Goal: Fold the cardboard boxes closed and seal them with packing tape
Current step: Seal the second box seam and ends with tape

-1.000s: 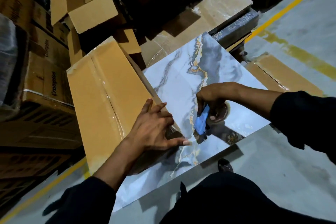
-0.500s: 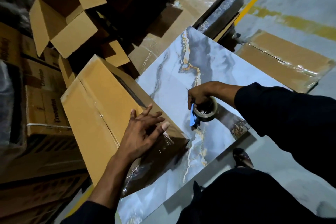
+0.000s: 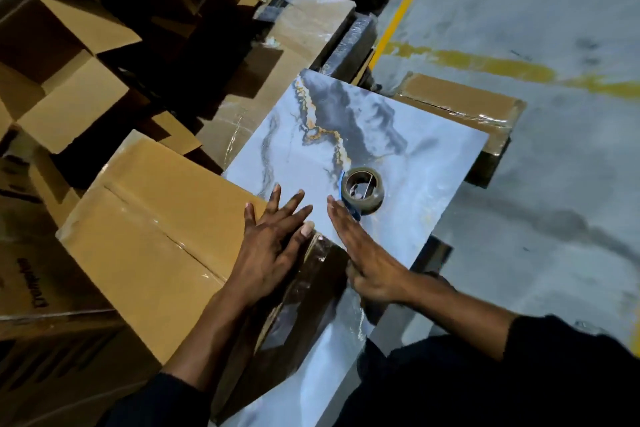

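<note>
The taped box lies on the left edge of the marble slab, its seam running away from me. My left hand presses flat on its near-right corner; my right hand, fingers straight and empty, sits nearer the tape roll just beyond.

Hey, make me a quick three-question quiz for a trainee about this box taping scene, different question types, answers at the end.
1. True or false: the right hand is gripping the tape roll.
2. Multiple choice: the tape roll rests on A) the sealed cardboard box, B) the marble-patterned slab, C) the concrete floor.
3. Fill in: the left hand lies flat, fingers spread, on the box's ____ end.

Key
1. False; the roll sits free on the slab, and the right hand lies open beside it.
2. B.
3. Near, at the corner by the slab.
</note>
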Demonstrator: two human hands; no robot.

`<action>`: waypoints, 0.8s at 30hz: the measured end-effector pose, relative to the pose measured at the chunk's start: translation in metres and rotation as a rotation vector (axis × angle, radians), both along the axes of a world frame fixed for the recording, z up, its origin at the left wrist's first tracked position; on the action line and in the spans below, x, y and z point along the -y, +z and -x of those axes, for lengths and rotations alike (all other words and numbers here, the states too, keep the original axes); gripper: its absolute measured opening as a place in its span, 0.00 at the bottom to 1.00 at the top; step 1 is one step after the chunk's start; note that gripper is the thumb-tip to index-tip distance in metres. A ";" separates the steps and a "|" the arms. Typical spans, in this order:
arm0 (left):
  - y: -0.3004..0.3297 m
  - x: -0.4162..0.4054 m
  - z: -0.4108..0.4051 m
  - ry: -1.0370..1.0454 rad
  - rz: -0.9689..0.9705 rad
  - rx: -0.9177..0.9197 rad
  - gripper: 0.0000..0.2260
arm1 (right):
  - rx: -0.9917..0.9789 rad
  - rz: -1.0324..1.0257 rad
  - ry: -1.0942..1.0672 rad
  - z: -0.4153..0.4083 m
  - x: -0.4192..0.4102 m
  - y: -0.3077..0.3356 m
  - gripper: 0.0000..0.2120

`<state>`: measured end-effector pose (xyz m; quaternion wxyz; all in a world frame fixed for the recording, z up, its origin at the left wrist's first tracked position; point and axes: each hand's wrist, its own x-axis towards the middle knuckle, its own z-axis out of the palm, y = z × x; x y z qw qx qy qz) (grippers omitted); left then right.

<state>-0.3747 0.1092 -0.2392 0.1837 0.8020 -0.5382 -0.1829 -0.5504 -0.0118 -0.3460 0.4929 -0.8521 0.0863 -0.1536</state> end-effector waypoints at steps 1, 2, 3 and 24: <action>-0.002 -0.001 -0.001 -0.020 0.010 0.008 0.28 | 0.019 -0.016 -0.048 0.000 -0.016 0.001 0.47; -0.004 -0.002 -0.002 -0.035 0.016 0.017 0.28 | 0.033 -0.010 -0.093 -0.001 -0.032 -0.001 0.47; -0.006 -0.002 -0.003 -0.042 0.021 0.024 0.28 | 0.038 0.008 -0.132 -0.003 -0.048 -0.004 0.48; -0.021 0.013 0.023 0.124 -0.045 0.235 0.25 | -0.267 0.166 -0.402 0.039 -0.096 -0.021 0.35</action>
